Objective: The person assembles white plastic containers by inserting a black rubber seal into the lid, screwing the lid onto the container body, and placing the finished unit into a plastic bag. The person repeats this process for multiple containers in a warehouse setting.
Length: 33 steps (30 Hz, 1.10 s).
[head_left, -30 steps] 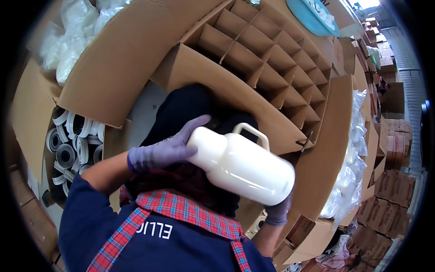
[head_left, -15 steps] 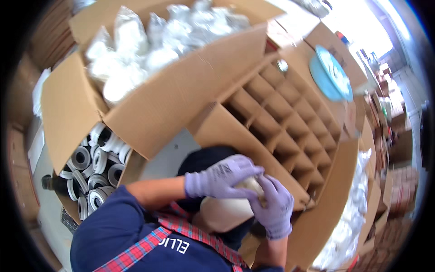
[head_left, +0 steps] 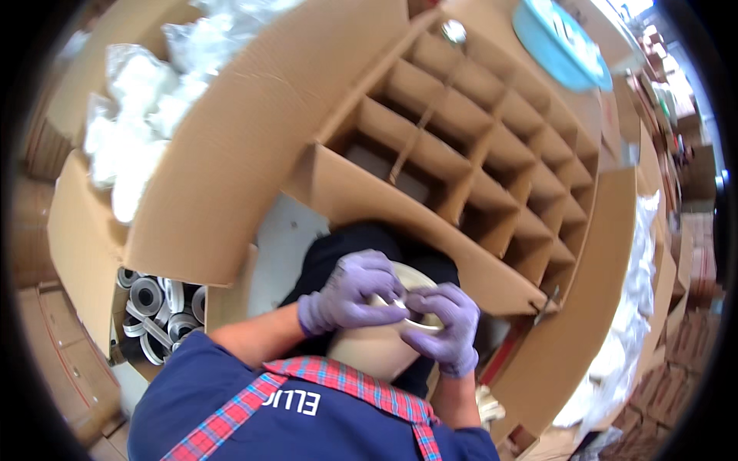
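Observation:
A cream, rounded vessel [head_left: 374, 352] with a wide open rim rests against my lap, tilted so that its mouth faces away from me. Both my hands wear lilac gloves. My left hand [head_left: 357, 293] is closed at the near left of the rim, its fingertips meeting over the mouth. Something small and pale shows there, too blurred to name. My right hand [head_left: 447, 324] grips the rim's right side, thumb outside and fingers curled over the mouth. Just beyond my hands stands an open carton [head_left: 400, 211] with cardboard dividers [head_left: 480, 188].
At upper left a big carton [head_left: 254, 115] holds plastic-wrapped white pieces [head_left: 142, 100]. Below it, a box contains several white-and-black rings [head_left: 146, 296]. A light-blue basin [head_left: 557, 46] stands at the far right. Clear plastic wrapping [head_left: 626, 330] fills a carton on the right.
My fingers have moved from around the top of the vessel to its rim, and its open mouth now shows. The view has shifted, bringing the divided carton closer.

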Each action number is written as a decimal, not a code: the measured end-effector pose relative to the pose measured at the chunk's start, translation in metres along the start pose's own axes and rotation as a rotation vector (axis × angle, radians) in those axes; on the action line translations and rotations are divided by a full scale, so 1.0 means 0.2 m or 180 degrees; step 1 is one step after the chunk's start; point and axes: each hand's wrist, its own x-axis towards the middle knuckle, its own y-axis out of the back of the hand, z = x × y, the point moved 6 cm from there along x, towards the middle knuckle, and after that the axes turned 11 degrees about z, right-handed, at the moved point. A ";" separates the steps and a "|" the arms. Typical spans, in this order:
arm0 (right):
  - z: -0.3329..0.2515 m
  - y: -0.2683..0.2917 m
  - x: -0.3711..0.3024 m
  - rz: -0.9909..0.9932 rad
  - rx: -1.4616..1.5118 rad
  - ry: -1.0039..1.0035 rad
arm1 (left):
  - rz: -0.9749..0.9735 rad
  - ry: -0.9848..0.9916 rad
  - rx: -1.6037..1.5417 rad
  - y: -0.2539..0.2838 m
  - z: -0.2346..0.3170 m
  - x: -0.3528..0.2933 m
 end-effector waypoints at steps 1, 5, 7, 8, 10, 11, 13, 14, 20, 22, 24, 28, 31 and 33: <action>0.02 -0.01 0.00 0.0022 0.0106 0.0093 | 0.0037 -0.0142 -0.0055 0.01 0.00 0.01; 0.02 0.00 -0.09 0.0128 0.0112 -0.0003 | -0.0159 0.0139 -0.0302 -0.03 -0.02 -0.02; 0.02 0.06 -0.13 0.0197 -0.0021 -0.0130 | -0.0283 0.0084 -0.0153 -0.08 0.02 0.02; 0.06 0.05 -0.16 0.0057 0.0091 -0.0363 | -0.0335 0.0004 0.0001 -0.09 0.01 0.01; 0.11 0.16 -0.30 0.0511 0.0072 -0.0497 | -0.0473 -0.0452 0.0015 -0.22 0.01 0.03; 0.12 0.15 -0.39 0.0961 0.0131 -0.0347 | -0.0304 -0.1329 0.0319 -0.22 0.06 -0.01; 0.18 0.06 -0.64 0.1600 -0.0332 -0.0876 | 0.0068 0.0674 -0.0261 -0.07 -0.07 -0.10; 0.21 0.05 -0.80 0.1822 -0.0370 -0.1124 | -0.0098 0.0613 0.0177 0.03 -0.06 -0.11; 0.31 0.27 -2.29 0.2989 -0.2765 -0.2993 | -0.0083 0.1470 -0.0038 0.08 -0.04 -0.08; 0.36 0.41 -2.89 0.3729 -0.3414 -0.3367 | 0.0413 0.1338 -0.0411 0.08 -0.01 -0.11; 0.48 0.53 -3.30 0.3835 -0.2594 -0.5144 | 0.0354 0.0777 -0.0281 0.05 0.04 -0.09; 0.92 0.40 -3.62 0.2410 -0.1487 -0.6561 | 0.0174 -0.0024 0.0904 0.02 0.19 -0.07; 1.05 0.24 -3.73 0.2632 -0.1938 -0.7713 | 0.0226 -0.0360 0.2442 0.03 0.45 -0.04; 0.94 0.27 -3.73 0.3296 -0.1098 -0.7406 | 0.0329 -0.0425 0.2842 0.16 0.54 -0.06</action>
